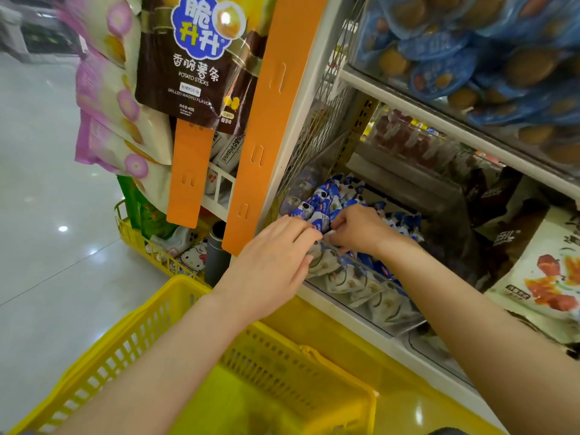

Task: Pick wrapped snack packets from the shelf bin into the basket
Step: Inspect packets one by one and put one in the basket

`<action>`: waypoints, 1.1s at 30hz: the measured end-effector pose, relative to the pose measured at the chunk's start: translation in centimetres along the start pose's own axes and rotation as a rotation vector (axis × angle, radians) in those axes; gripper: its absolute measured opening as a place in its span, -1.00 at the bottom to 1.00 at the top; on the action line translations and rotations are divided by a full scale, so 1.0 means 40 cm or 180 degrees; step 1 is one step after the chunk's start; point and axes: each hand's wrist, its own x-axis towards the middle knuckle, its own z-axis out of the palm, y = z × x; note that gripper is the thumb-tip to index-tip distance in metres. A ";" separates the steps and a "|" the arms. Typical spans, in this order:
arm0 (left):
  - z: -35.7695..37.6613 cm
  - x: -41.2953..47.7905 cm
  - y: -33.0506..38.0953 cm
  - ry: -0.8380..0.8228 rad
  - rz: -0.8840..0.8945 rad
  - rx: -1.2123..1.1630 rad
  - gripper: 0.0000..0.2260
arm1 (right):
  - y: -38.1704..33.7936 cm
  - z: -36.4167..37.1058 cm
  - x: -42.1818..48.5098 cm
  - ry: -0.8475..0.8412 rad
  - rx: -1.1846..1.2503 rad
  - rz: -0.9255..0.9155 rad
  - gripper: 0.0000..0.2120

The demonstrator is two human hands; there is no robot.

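Both our hands are at the shelf bin [381,279], a clear-fronted tray at the left end of a lower shelf, heaped with wrapped snack packets [326,199] in blue and white. Our left hand [276,262] lies palm down across the bin's front edge, its fingers nearly straight and close together, the tips resting on the packets just behind the clear wall; we see nothing grasped in it. Our right hand [357,229] is just beside it and further into the bin, knuckles up, fingers curled down into the heap and closed round some of the snack packets. A scrap of white wrapper shows at its fingertips, touching our left index finger; how many packets it has we cannot tell. The bluer packets are piled toward the back and left of the bin, while paler ones press against its clear front. Below our forearms, in front of the shelf, sits the yellow basket [141,337], its open top under our left forearm; its inside is too blurred for us to tell what lies in it. To the left a brown potato sticks bag [194,58] hangs beside an orange strip [266,120], with a second yellow basket [131,235] of goods lower down. Blue packs [455,48] fill the shelf above, and dark packets [492,199] lie right of the bin.
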 end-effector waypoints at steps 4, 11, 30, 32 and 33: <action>0.002 0.002 -0.002 0.0047 0.0037 -0.0038 -0.73 | -0.005 -0.004 -0.012 -0.0116 0.0546 0.0341 -0.72; 0.003 -0.005 -0.001 -0.0032 -0.0040 -0.0165 -0.67 | -0.007 -0.011 -0.064 0.0683 0.1136 0.0140 -0.91; -0.030 -0.094 0.034 -0.0105 -0.2158 -0.3307 -0.76 | -0.050 0.109 -0.282 0.0150 0.3458 -0.0832 -0.90; -0.021 -0.102 0.032 -0.0038 -0.2091 -0.3165 -0.85 | -0.047 0.133 -0.277 0.0076 0.3460 -0.0844 -0.88; -0.017 -0.105 0.031 0.0033 -0.2086 -0.3094 -0.90 | -0.047 0.143 -0.274 0.0038 0.3453 -0.0840 -0.87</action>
